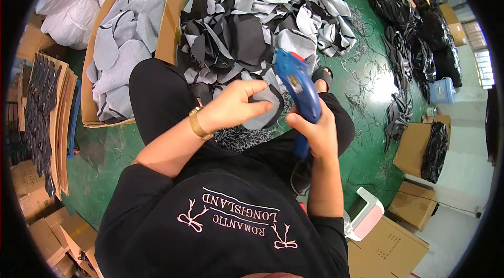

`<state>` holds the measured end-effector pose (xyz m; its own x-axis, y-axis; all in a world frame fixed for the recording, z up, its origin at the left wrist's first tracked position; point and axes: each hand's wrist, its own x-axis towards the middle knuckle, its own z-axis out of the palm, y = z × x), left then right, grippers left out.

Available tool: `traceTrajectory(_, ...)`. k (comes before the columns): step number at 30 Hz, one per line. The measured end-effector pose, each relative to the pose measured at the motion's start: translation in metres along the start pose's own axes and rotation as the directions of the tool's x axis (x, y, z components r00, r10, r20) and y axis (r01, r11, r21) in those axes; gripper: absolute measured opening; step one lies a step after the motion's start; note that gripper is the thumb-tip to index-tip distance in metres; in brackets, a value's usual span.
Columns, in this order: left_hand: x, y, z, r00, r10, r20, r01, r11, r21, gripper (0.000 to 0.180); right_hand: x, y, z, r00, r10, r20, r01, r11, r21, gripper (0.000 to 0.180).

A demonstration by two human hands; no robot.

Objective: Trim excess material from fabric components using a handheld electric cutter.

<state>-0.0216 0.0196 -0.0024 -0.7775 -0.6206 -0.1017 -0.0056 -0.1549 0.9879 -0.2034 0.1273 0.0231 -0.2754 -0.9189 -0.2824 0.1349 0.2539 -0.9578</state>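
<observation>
Right hand [321,130] wrapped round a blue handheld power tool [303,89], head pointing far. Left hand [233,104], thumb and fingers apart, at a grey rounded fabric piece [265,119] just left of the tool; can't tell from here whether it pinches. Beyond, a heap of grey-and-black cutouts [249,39]. Far left, cardboard box [170,21] of similar pieces. Shredded scraps [239,140] nearer.

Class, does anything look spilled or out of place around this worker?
Yes: thin, stringy scraps lie strewn across the green floor to the right of the heap of fabric pieces. They look untidy, being loose rather than boxed.
</observation>
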Motion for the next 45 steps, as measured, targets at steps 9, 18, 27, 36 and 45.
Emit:
traceTrajectory(9, 0.012, -0.018, 0.01, 0.968, -0.247, 0.04, 0.124, 0.338, -0.933, 0.031, 0.005, 0.005, 0.009, 1.0, -0.005, 0.019, 0.008, 0.99, -0.143, 0.042)
traceTrajectory(18, 0.014, -0.004, 0.005, 0.983, -0.082, -0.167, -0.053, 0.741, -0.67, 0.025, -0.003, 0.016, -0.012, 0.999, -0.021, -0.036, 0.018, 0.998, -0.061, 0.039)
traceTrajectory(27, 0.017, -0.006, 0.002, 0.93, -0.069, -0.362, -0.159, 0.812, -0.562, 0.025, -0.042, 0.014, -0.023, 0.995, 0.102, -0.004, -0.102, 0.995, 0.007, 0.035)
traceTrajectory(36, 0.014, -0.001, 0.004, 0.934, 0.024, -0.356, -0.19, 0.878, -0.44, 0.025, -0.05, 0.017, -0.024, 0.98, 0.196, 0.033, -0.195, 0.98, -0.034, 0.034)
traceTrajectory(45, 0.003, 0.025, -0.007, 0.961, 0.107, -0.255, -0.142, 0.982, -0.122, 0.02, -0.047, -0.001, -0.032, 0.976, 0.208, 0.067, -0.201, 0.975, -0.096, 0.033)
